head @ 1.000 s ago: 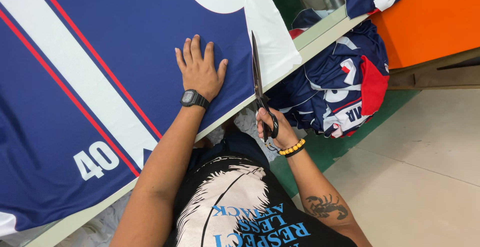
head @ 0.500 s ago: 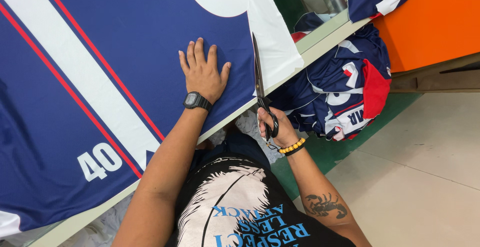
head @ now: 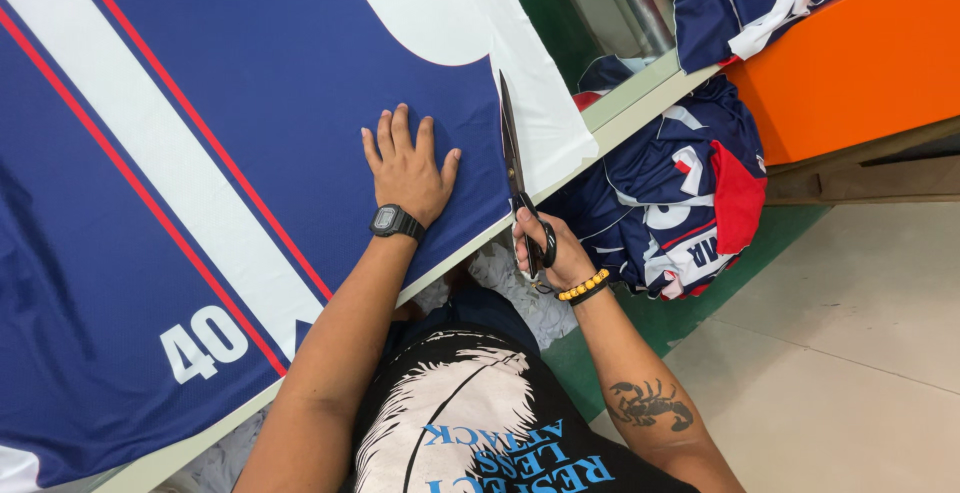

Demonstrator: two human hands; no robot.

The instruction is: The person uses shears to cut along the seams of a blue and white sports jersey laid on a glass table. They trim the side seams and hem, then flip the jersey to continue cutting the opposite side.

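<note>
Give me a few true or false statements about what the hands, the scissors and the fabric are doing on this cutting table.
1. The left hand lies flat on the navy fabric. True.
2. The right hand holds the scissors. True.
3. The scissors cut through the red stripe. False: the blades run where the navy meets the white margin.
4. A wristwatch sits on the right wrist. False: it is on the left; the right wears a beaded bracelet.

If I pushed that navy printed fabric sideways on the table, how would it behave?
Probably floppy: the navy fabric lies thin and flat on the table, with its white edge at the table's rim. It likely slides or bunches easily, since the left hand presses it flat beside the scissors in the right hand.
</note>
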